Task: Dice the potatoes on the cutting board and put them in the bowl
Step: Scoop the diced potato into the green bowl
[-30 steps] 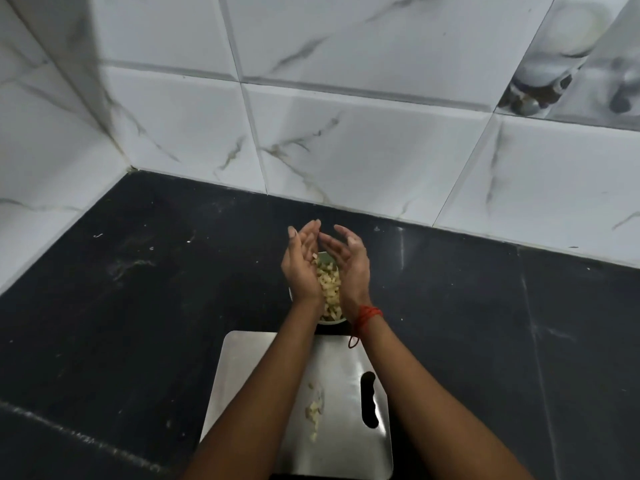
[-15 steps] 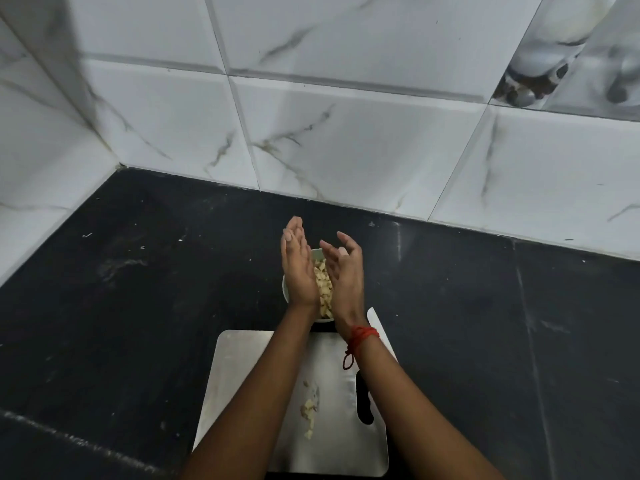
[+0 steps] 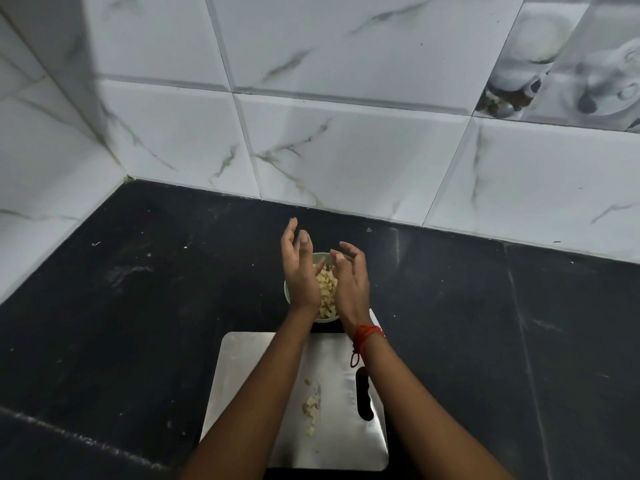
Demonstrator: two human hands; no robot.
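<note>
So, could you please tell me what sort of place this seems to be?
Most likely a home kitchen, at a corner of the counter: a black stone worktop backed by white marble-look wall tiles, with a shiny metal cutting board and a small pale green bowl holding diced potato pieces.

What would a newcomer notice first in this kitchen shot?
The left hand and the right hand hover above a small pale bowl heaped with diced potato, in the middle of the black countertop. Nearer the camera lies a metal cutting board with a few potato pieces left on it. A red thread circles the right wrist.
</note>
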